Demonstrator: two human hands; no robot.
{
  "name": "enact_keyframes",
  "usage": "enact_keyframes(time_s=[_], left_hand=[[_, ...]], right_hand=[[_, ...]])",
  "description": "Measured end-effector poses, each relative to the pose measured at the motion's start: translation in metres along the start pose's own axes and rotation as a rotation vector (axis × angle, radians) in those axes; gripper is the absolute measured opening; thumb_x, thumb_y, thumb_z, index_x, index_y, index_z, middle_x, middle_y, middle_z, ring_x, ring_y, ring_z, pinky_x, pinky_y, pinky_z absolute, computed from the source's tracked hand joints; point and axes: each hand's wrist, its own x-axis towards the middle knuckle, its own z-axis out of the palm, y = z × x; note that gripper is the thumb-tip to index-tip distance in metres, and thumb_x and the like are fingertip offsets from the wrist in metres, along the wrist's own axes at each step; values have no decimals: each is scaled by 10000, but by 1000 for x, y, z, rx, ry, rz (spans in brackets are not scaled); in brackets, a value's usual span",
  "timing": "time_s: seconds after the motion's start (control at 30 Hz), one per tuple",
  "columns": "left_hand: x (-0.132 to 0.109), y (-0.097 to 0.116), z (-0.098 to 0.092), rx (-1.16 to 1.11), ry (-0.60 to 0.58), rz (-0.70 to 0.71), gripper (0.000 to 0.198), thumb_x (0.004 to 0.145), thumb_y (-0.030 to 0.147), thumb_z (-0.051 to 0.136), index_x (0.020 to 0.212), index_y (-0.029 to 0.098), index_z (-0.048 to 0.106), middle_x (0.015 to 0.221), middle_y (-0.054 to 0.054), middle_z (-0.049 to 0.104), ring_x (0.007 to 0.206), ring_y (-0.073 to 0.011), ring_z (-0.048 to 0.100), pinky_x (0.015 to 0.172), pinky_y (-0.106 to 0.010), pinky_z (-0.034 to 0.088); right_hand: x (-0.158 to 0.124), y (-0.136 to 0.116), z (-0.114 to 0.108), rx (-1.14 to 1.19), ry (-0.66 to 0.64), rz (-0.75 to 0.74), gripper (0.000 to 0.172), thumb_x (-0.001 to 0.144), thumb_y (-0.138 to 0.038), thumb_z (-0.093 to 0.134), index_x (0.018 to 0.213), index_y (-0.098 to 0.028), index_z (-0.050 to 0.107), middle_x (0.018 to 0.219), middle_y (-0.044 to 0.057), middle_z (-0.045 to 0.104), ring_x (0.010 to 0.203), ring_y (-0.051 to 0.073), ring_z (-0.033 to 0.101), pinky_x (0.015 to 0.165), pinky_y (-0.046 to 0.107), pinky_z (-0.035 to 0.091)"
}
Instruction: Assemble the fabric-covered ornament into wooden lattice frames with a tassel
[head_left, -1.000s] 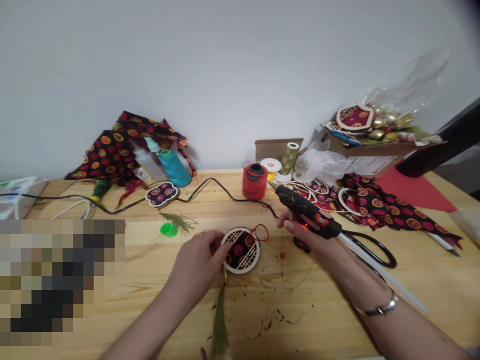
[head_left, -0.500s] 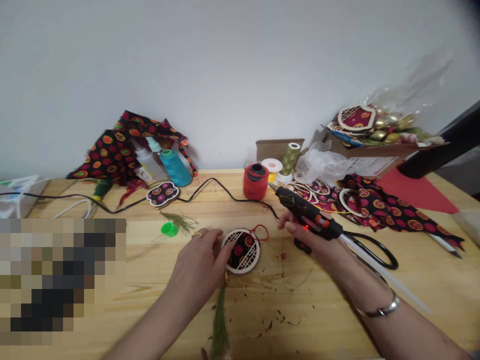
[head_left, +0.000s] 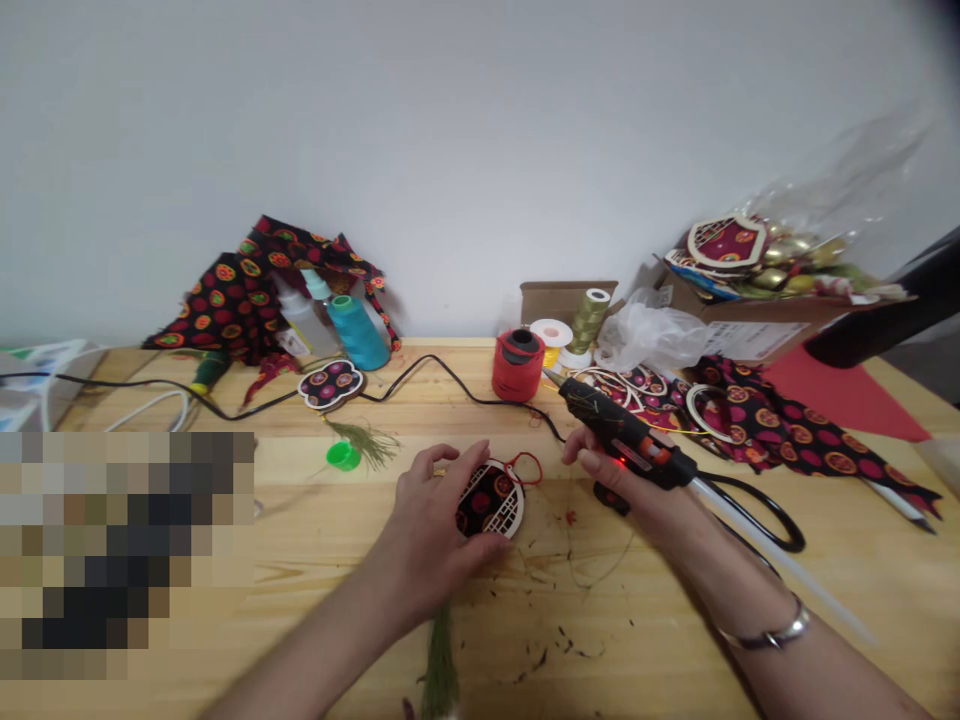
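Note:
A round pendant [head_left: 490, 503] with a pale lattice frame over dark patterned fabric lies on the table. My left hand [head_left: 442, 520] grips it, thumb at the lower edge and fingers across the top left. A red cord loop [head_left: 527, 467] sticks out at its upper right, and a green tassel [head_left: 440, 655] hangs below, partly under the hand. My right hand [head_left: 611, 475] is wrapped round the handle of a black hot glue gun [head_left: 626, 430], its nozzle pointing up and left, its red light lit. A clear glue stick [head_left: 757, 540] protrudes from the gun's back.
Behind stand a red thread spool [head_left: 517, 368], a green spool [head_left: 587, 325] and a teal thread cone [head_left: 358, 333]. A flower-shaped pendant [head_left: 330, 385] and a green cap [head_left: 343, 456] lie left. Black scissors handles [head_left: 780, 505], patterned fabric [head_left: 795, 420] and a filled box [head_left: 757, 325] are right.
My left hand has shifted right over the round pendant, its thumb moving from the pendant's face to the lower edge. My right hand keeps hold of the glue gun.

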Motion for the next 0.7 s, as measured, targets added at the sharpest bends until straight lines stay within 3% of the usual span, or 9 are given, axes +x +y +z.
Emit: enact_keyframes(time_s=[0.37,0.6,0.7], left_hand=[[1,-2,2,32,-11,29,757,691,319,701,1371,135,422,1301,-142,557,1266,-312,352,1048,-490,306],[0,-2,2,59,-27,58,740,708,330,692,1367,150,409,1307,-118,577,1262,-314,367,1038,-505,302],[0,-2,3,65,-17,64,730,708,332,698,1357,146,419,1304,-125,572,1251,-317,373,1029,-503,315]], right_hand=[[0,-2,2,69,2,52,235,754,-430,644,746,-195,646,753,32,638,641,164,543,550,294,407],[1,-4,5,-92,5,-118,111,751,-310,676,767,-215,622,753,3,662,652,165,580,598,293,446],[2,-1,11,-194,-6,-229,133,741,-284,682,837,-210,627,832,31,634,763,196,593,686,328,475]])
